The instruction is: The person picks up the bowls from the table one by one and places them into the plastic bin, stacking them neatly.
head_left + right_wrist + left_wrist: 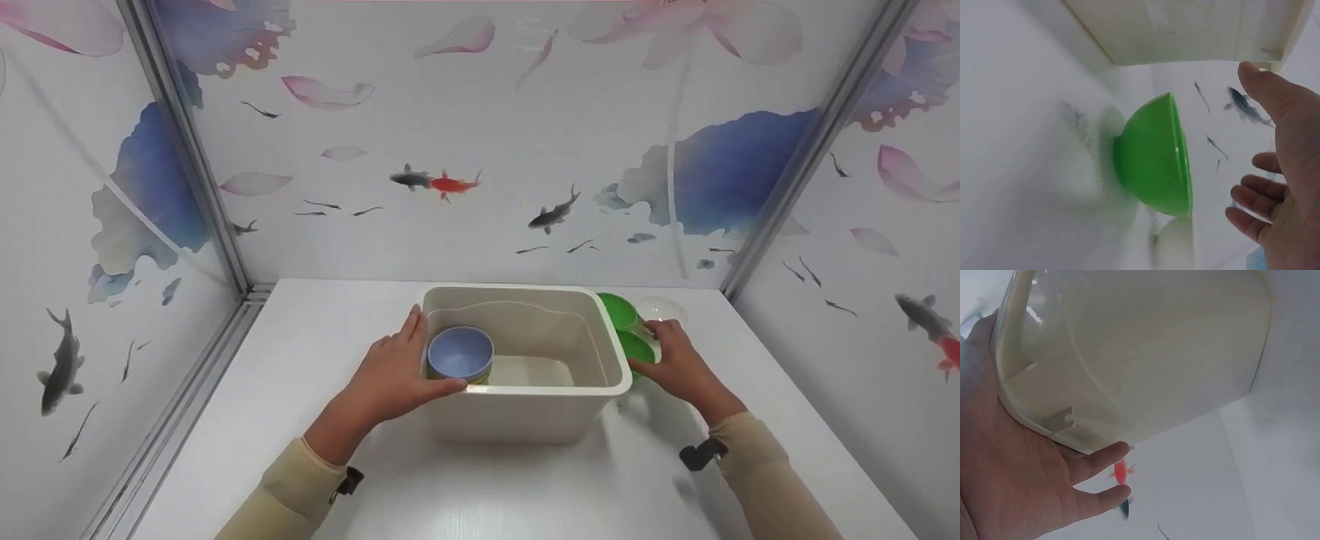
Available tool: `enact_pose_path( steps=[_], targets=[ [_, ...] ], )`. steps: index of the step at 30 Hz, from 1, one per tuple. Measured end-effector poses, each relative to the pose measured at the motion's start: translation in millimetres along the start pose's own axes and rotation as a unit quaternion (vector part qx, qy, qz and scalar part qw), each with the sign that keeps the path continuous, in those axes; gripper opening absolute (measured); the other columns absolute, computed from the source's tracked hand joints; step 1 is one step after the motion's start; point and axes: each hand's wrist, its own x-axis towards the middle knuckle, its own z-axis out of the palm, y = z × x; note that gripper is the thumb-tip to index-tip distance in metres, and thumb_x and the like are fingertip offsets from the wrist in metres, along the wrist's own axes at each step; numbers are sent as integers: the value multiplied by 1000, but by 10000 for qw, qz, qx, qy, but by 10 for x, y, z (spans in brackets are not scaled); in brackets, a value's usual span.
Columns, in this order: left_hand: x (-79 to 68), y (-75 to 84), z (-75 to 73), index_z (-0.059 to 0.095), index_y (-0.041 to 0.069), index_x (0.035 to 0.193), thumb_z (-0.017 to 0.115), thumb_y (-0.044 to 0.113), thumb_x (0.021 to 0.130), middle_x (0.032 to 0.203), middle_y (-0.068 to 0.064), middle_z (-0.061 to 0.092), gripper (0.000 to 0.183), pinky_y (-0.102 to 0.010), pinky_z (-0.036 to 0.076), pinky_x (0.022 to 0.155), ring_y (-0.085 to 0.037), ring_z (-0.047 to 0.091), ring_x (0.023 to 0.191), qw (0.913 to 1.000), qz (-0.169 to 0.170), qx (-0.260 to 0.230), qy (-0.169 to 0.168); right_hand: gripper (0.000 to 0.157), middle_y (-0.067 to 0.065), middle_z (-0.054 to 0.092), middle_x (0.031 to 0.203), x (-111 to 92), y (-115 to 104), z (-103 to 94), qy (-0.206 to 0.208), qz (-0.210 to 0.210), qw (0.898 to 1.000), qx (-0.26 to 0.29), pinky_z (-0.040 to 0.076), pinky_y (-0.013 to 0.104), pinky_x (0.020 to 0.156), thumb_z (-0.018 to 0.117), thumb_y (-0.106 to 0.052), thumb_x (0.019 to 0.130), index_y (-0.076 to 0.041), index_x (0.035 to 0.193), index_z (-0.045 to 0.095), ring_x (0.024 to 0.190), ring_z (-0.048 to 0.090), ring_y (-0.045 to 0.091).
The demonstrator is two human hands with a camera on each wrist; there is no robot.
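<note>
A cream plastic bin [517, 416] stands on the white table. My left hand [401, 371] rests against its left rim, the thumb along the front edge; in the left wrist view its fingers are extended along the bin's outside. A blue bowl [461, 351] sits inside at the left, on top of a yellow-green one. My right hand [675, 364] is at the bin's right side, beside two green bowls [636, 352]. In the right wrist view its thumb is by the bin's rim, and the fingers are spread apart from the nearer green bowl [1151, 154].
A clear bowl [664, 307] is at the back right, behind the right hand. Printed wall panels [487, 135] enclose the table at the back and both sides, with metal posts [195, 165] at the corners.
</note>
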Motion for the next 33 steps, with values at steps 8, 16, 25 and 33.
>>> enact_pose_path(
  steps=[8,16,25,33],
  targets=[
    [9,-18,23,24,-1,174,71,87,86,183,-18,15,132,-67,32,126,-48,40,158,10000,-48,-47,-8,110,40,36,155,18,306,181,-316,678,9972,9,32,72,123,88,-46,94,15,163,28,147,39,56],
    [0,11,6,24,1,175,69,90,84,184,-17,15,135,-65,32,127,-48,41,157,9999,-103,11,-14,111,40,35,156,22,456,288,-459,751,9944,577,32,71,123,88,-39,95,15,165,21,147,39,58],
    [11,6,6,22,1,175,65,96,81,184,-17,14,140,-65,32,127,-47,41,157,9999,-118,40,-34,121,37,28,164,47,458,346,-561,695,9906,1033,24,69,128,93,-36,91,9,170,14,154,33,55],
    [1,16,-17,23,0,175,64,96,82,184,-18,14,139,-65,33,126,-47,42,157,10000,-50,65,-22,122,36,25,168,51,479,346,-685,801,9881,1116,20,70,129,93,-37,91,9,170,12,157,29,55]
  ],
)
